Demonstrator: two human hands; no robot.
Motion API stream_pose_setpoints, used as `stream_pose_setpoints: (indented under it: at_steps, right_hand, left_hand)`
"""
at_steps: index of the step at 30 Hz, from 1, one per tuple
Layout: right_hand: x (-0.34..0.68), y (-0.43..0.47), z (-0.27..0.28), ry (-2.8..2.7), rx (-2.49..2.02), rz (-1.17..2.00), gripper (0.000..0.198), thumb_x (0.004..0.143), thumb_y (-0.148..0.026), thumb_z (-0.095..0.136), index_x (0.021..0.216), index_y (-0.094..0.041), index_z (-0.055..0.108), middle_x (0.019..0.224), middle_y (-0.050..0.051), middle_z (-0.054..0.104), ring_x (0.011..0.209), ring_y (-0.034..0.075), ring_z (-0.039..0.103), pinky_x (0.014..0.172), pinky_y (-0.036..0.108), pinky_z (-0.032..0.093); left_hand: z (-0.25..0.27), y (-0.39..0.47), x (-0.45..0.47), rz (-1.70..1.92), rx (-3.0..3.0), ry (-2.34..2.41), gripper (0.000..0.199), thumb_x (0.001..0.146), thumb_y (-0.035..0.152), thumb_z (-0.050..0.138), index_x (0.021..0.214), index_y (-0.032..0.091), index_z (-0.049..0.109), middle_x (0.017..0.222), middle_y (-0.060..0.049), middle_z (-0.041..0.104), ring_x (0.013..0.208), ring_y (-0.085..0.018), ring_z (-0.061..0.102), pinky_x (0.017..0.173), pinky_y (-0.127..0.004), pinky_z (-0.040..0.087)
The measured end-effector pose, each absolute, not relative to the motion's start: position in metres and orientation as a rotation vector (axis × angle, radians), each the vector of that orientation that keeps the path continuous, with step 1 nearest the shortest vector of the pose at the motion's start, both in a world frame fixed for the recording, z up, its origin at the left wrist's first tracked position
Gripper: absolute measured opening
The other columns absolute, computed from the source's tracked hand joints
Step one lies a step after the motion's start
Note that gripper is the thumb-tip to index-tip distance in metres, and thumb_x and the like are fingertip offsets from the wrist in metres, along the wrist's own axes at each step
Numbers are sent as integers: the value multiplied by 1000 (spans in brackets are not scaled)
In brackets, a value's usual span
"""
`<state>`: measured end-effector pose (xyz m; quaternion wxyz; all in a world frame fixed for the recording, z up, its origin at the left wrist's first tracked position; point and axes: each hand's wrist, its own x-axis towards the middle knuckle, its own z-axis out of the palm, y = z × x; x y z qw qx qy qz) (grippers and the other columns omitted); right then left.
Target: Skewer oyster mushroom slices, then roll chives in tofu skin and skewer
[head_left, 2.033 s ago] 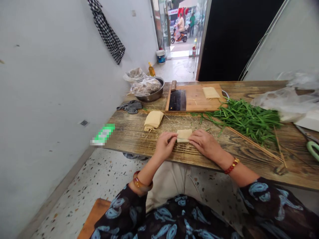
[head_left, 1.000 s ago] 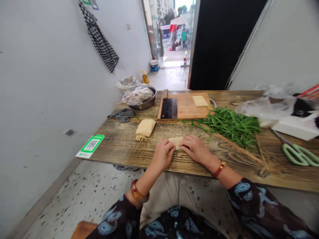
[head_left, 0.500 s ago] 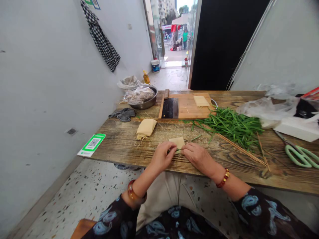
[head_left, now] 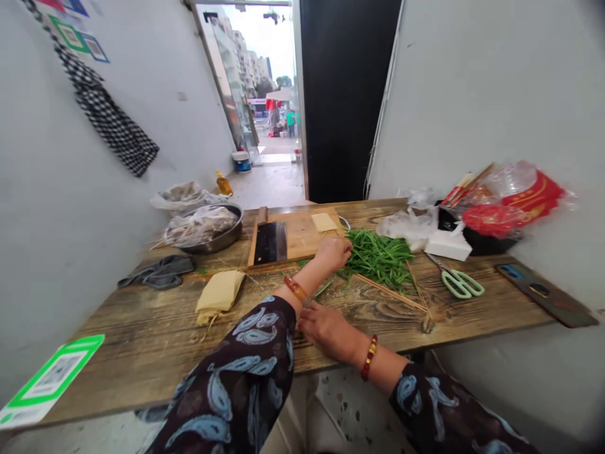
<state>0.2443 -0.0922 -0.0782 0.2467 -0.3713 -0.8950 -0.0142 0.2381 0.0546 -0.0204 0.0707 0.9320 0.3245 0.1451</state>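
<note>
My left hand (head_left: 334, 252) is stretched across to the left edge of a heap of green chives (head_left: 380, 258), its fingers curled closed on the leaves. Below it, near the table's front edge, my right hand (head_left: 326, 329) lies low with fingers bent together; the left wrist and sleeve hide its fingertips and whatever they hold. A stack of pale yellow tofu skin sheets (head_left: 220, 293) is left of my left forearm. Beyond my hands, a wooden cutting board (head_left: 300, 243) bears a cleaver (head_left: 271, 243) and another tofu skin piece (head_left: 324, 222).
Thin sticks (head_left: 390, 291) lie before the chives. Right of them are green-handled scissors (head_left: 460, 284), a white box (head_left: 448, 244) and a phone (head_left: 543, 293). A metal bowl (head_left: 222, 239), grey cloth (head_left: 155, 271) and QR code sign (head_left: 57, 378) occupy the left side.
My left hand has left the small tofu skin sheet at the front edge and reached forward-right to the chives. My right hand stays near the edge. The view has swung right.
</note>
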Motion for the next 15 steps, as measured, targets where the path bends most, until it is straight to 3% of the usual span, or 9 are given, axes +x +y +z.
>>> stream_pose_setpoints:
  at_steps: [7, 15]
  right_hand:
    - [247, -84, -82, -2394, -945, 67, 26, 88, -8, 44, 99, -17, 66, 99, 8, 71, 96, 16, 61, 86, 27, 50]
    - [238, -74, -91, -2296, -1002, 293, 26, 88, -28, 50, 108, -28, 67, 114, 2, 70, 108, 17, 59, 92, 30, 48]
  left_hand:
    - [-14, 64, 296, 426, 2954, 756, 25, 82, 18, 50, 96, 21, 71, 96, -10, 65, 97, -25, 58, 86, -36, 44]
    - [-16, 67, 341, 421, 2952, 631, 28, 83, 16, 51, 102, 24, 70, 99, -9, 63, 103, -25, 54, 90, -36, 40]
